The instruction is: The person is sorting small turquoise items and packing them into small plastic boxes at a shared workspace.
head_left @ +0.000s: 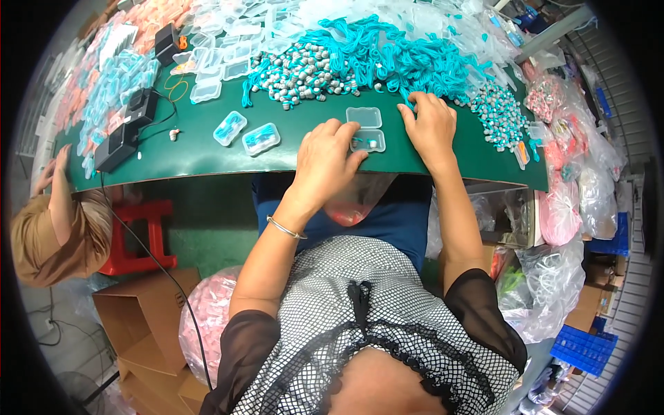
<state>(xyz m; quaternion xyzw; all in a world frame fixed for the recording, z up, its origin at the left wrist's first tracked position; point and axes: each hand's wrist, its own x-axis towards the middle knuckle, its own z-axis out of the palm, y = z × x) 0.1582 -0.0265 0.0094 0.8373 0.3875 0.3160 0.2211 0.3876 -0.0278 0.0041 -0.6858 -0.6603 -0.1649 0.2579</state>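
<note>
An open clear plastic case (364,117), its lid hinged back, lies near the table's front edge. Small white-and-grey plugs (373,143) sit in its lower half. My left hand (326,158) grips the case's left side between thumb and fingers. At the near edge of a heap of teal cords (429,66), my right hand (432,126) has its thumb and fingers closed on a teal cord (407,98). Beside the cords is a pile of striped plugs (297,72). Two closed cases with teal contents, a left one (229,128) and a right one (261,139), lie left of my left hand.
Empty clear cases (235,41) are piled at the back, and filled ones (121,83) at the left. Black boxes (116,146) with a cable stand on the green table (207,159). More plugs (496,114) lie at the right. Another person's hand (61,166) rests at the left edge.
</note>
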